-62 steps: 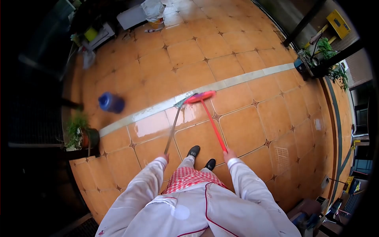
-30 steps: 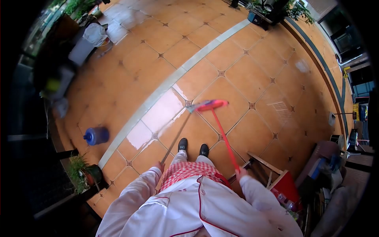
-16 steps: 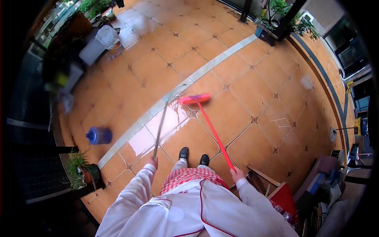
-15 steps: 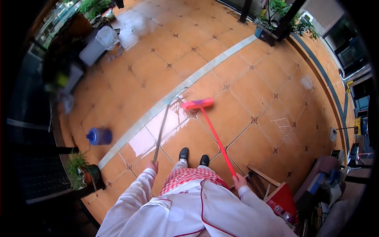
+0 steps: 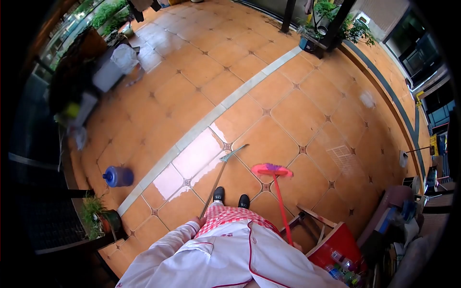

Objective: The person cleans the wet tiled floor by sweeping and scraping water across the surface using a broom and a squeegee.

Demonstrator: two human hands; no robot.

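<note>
My left hand (image 5: 198,221) is closed around the upper end of a thin-poled floor squeegee (image 5: 215,187). Its bluish triangular head and dark blade lie on the orange tiles in front of my shoes. At my right side, my right hand (image 5: 297,246), partly hidden by the sleeve, grips the red handle of a broom (image 5: 278,193). The broom has a pink head with purple on top, slightly blurred, over the tiles right of the squeegee. A shiny, whitish wet patch (image 5: 197,154) spreads on the floor, left of the squeegee head.
A blue water jug (image 5: 118,176) lies on its side at the left, near a potted plant (image 5: 98,216). A wooden-legged stool with a red top (image 5: 338,249) stands close on my right, beside piled items. A pale tile strip (image 5: 211,116) crosses the floor; planters (image 5: 309,43) stand beyond.
Both tools have been drawn back closer to my feet. The squeegee head has left the patch's far edge and moved right; the broom head has also shifted right. My right hand has lowered toward my side.
</note>
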